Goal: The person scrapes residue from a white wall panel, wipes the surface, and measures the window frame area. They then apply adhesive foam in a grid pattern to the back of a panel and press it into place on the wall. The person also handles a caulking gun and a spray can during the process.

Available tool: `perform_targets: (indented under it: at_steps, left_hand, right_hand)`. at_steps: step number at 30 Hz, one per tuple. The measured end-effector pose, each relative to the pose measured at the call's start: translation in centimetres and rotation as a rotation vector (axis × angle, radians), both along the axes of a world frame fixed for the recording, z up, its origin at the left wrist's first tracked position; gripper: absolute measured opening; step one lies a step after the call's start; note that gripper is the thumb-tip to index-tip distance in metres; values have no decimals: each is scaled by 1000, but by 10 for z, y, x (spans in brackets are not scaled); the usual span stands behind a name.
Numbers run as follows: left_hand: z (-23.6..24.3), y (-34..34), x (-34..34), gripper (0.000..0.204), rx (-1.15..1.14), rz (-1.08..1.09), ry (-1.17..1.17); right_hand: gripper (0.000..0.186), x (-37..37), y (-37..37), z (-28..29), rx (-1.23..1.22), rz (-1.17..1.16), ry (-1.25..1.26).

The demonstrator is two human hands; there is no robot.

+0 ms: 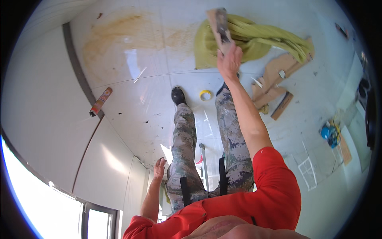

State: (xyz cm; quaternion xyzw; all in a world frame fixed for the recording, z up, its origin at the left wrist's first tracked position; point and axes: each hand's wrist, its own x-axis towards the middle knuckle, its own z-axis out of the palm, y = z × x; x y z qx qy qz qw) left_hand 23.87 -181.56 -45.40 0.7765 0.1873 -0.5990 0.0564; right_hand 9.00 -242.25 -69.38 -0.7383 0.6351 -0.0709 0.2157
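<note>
My right hand reaches far out and is closed on the near end of a flat beige strip with a dark, stained face. Its exact kind is unclear. Behind the strip, on the floor, lies a crumpled olive-green sack. My left hand hangs beside my left leg, fingers loosely apart, holding nothing. Between my feet sits a roll of yellow tape.
Torn brown cardboard lies right of my right foot, with a dark narrow strip nearby. An orange-red tube is by the left wall panels. A blue tool lies far right. Brown stains mark the floor.
</note>
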Motion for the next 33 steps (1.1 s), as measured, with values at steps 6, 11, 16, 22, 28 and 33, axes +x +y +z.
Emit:
perform_targets:
  at_steps: [6, 11, 16, 22, 28, 33]
  left_hand:
    - [6, -20, -43, 77, -94, 276, 268]
    - [46, -69, -21, 77, -189, 47, 310]
    - [127, -150, -32, 83, -792, -187, -375]
    - [237, -207, -83, 78, -1007, -384, -1152]
    - [238, -69, -90, 92, -602, 293, -1345]
    - [214, 58, -93, 109, -748, 1800, -736]
  right_hand:
    - [74, -13, 4, -17, 33, 6, 146]
    - [36, -48, 36, 74, 173, 197, -27]
    - [41, -78, 146, 151, 824, 339, -322]
    - [95, 43, 313, 376, 2232, 144, -933]
    - [97, 149, 371, 586, 2264, 586, -445]
    - [89, 158, 506, 738, 1178, 1746, -1066]
